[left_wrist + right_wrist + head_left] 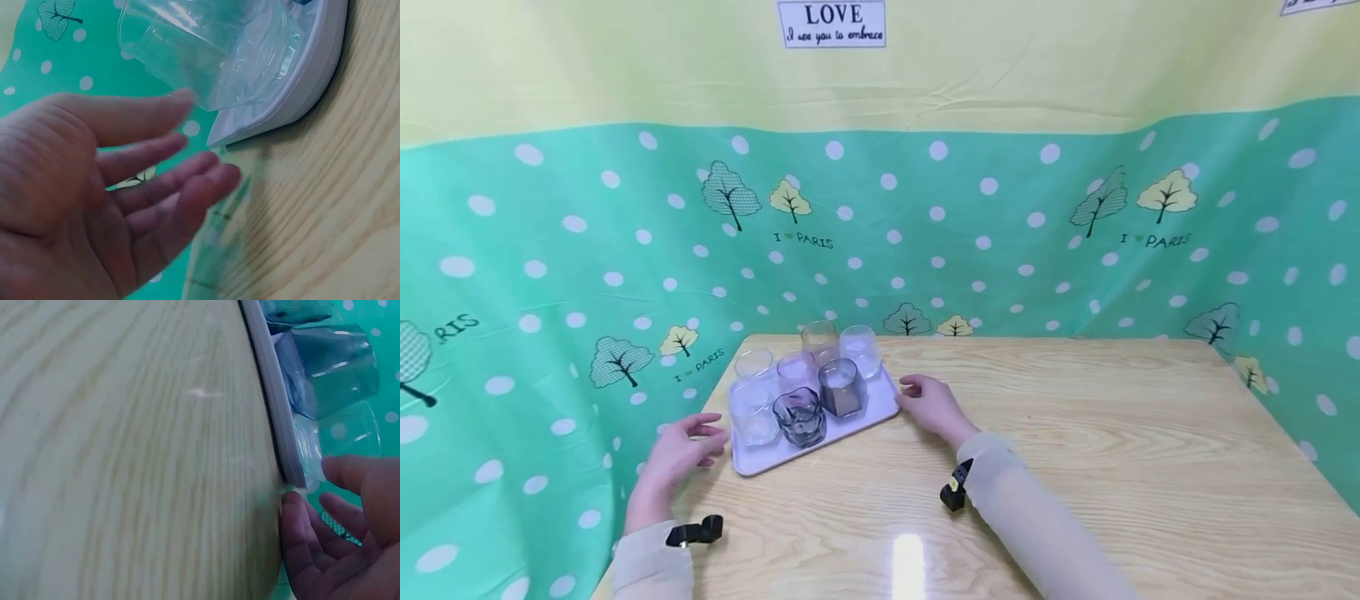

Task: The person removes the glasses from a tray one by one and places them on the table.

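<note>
A pale lilac tray (775, 457) lies slanted on the table and carries several drinking glasses. Clear glasses (756, 425) stand at its left end. Along the front are a wavy dark grey glass (801, 419) and a smooth dark grey glass (842, 390). A pinkish glass (796, 371), an amber-tinted glass (820, 340) and another clear glass (861, 350) stand behind. My left hand (681, 450) is just off the tray's left end, fingers loosely spread and holding nothing. At the right end, my right hand (936, 407) has its thumb and fingertips right at the tray's corner, with a gap between them.
The light wood table (1075, 450) stretches to the right of the tray. A green dotted curtain (955, 225) hangs along the back and both sides, close behind the glasses. Black straps with small cameras (696, 531) sit on both wrists.
</note>
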A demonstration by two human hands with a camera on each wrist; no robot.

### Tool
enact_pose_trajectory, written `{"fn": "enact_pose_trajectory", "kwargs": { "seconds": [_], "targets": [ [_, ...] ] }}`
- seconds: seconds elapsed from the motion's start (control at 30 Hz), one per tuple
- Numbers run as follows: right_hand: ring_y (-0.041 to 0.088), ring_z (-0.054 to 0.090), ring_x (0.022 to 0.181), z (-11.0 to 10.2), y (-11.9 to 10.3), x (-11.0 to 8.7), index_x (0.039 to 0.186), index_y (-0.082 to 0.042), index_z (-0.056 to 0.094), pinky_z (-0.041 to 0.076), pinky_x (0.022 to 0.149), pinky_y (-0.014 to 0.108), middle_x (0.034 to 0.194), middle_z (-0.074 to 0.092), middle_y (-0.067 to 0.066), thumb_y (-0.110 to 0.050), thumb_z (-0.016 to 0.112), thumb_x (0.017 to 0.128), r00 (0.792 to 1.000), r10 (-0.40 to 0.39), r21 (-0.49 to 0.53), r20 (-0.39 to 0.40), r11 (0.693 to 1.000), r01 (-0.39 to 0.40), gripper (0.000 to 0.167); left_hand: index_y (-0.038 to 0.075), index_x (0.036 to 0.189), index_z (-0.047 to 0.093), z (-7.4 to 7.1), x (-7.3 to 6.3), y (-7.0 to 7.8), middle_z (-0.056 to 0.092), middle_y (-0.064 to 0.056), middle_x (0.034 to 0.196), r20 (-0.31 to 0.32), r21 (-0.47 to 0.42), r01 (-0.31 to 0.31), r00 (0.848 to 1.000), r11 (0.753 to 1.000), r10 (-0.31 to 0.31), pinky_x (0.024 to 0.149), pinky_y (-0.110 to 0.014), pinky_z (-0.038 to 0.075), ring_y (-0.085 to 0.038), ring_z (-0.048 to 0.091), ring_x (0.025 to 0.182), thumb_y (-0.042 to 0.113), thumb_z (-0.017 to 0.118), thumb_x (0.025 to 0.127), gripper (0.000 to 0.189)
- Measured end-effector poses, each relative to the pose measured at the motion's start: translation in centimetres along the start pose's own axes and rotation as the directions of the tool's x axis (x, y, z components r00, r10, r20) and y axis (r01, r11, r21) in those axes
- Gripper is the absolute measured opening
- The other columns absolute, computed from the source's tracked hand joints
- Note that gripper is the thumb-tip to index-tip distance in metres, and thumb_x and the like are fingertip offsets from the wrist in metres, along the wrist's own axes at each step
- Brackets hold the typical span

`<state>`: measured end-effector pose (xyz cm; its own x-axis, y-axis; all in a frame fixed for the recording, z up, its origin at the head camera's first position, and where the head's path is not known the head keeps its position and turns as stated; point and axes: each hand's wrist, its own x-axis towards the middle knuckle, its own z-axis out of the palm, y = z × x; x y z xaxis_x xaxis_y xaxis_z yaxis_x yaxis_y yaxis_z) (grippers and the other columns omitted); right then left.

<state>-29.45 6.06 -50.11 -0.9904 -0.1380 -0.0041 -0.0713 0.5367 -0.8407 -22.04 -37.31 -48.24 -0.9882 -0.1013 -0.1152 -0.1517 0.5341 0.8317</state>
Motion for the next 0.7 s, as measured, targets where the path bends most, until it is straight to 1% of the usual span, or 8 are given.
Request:
{"fn": "enact_pose_trajectory", "kwargs": {
  "seconds": [0.07,0.17,0.23,0.37,0.47,0.6,0.7],
  "targets": [
    [0.029,0.068,0.115,0.4,-0.1,0.1,0.143,-0.004,0.065,0.05,0.107,0.048,0.119,0.073,0.009,-0.022,0.075,0.101,1.0,0.006,-0.013,-0.014,1.0,-0.006,0.047,-0.012,0.151,0.047,0.2,0.2,-0.1,0.065,-0.03,0.13,0.055,0.014,0.016,0.998,1.0,-0.017,0.077,-0.036,0.062,-0.025,0.073,0.095,0.014,0.079,0.098,0.067],
    [0.026,0.068,0.111,0.8,-0.2,0.3,0.141,-0.004,0.066,0.052,0.104,0.045,0.116,0.073,0.008,-0.021,0.075,0.101,0.999,0.021,-0.022,-0.025,1.0,-0.022,0.045,-0.016,0.149,0.049,0.5,0.3,-0.1,0.07,-0.027,0.121,0.096,0.033,0.018,0.995,0.999,-0.022,0.076,-0.035,0.062,-0.023,0.073,0.088,0.009,0.082,0.093,0.069],
    [0.025,0.068,0.108,1.0,-0.3,0.3,0.138,-0.004,0.068,0.053,0.102,0.045,0.112,0.073,0.007,-0.018,0.076,0.1,0.999,0.027,-0.027,-0.032,0.999,-0.028,0.042,-0.017,0.148,0.048,0.6,0.3,0.1,0.072,-0.024,0.116,0.11,0.044,0.011,0.994,0.999,-0.016,0.076,-0.035,0.062,-0.022,0.072,0.087,0.007,0.084,0.092,0.071],
    [0.023,0.067,0.101,1.2,-0.6,0.4,0.134,-0.004,0.071,0.054,0.099,0.044,0.105,0.072,0.005,-0.012,0.077,0.097,0.998,0.037,-0.024,-0.048,0.999,-0.038,0.038,-0.015,0.15,0.05,0.4,0.0,0.3,0.074,-0.016,0.114,0.106,0.146,-0.022,0.994,0.989,0.007,0.086,-0.031,0.056,-0.019,0.07,0.095,0.011,0.088,0.087,0.077],
    [0.023,0.067,0.1,1.3,-0.7,0.3,0.134,-0.003,0.072,0.054,0.097,0.045,0.104,0.072,0.004,-0.01,0.076,0.097,0.998,0.043,-0.022,-0.053,0.999,-0.044,0.038,-0.014,0.152,0.047,0.4,-0.1,0.5,0.073,-0.014,0.115,0.126,0.201,-0.068,0.991,0.977,0.043,0.088,-0.03,0.051,-0.019,0.067,0.099,0.013,0.09,0.084,0.085],
    [0.022,0.066,0.099,1.3,-0.6,0.2,0.135,-0.005,0.071,0.055,0.096,0.044,0.104,0.072,0.004,-0.008,0.073,0.097,0.995,0.071,-0.018,-0.063,0.997,-0.072,0.039,-0.017,0.156,0.036,0.7,-0.2,0.5,0.067,-0.018,0.115,0.189,0.129,-0.099,0.979,0.987,0.074,0.081,-0.028,0.054,-0.023,0.065,0.097,0.006,0.091,0.081,0.096],
    [0.021,0.066,0.098,1.4,-0.7,0.1,0.135,-0.005,0.072,0.055,0.095,0.044,0.103,0.072,0.004,-0.008,0.073,0.097,0.995,0.077,-0.016,-0.069,0.997,-0.078,0.039,-0.018,0.157,0.031,0.9,-0.3,0.5,0.066,-0.018,0.114,0.211,0.106,-0.101,0.975,0.989,0.077,0.079,-0.026,0.054,-0.023,0.065,0.096,0.002,0.092,0.078,0.102]
  ]
}}
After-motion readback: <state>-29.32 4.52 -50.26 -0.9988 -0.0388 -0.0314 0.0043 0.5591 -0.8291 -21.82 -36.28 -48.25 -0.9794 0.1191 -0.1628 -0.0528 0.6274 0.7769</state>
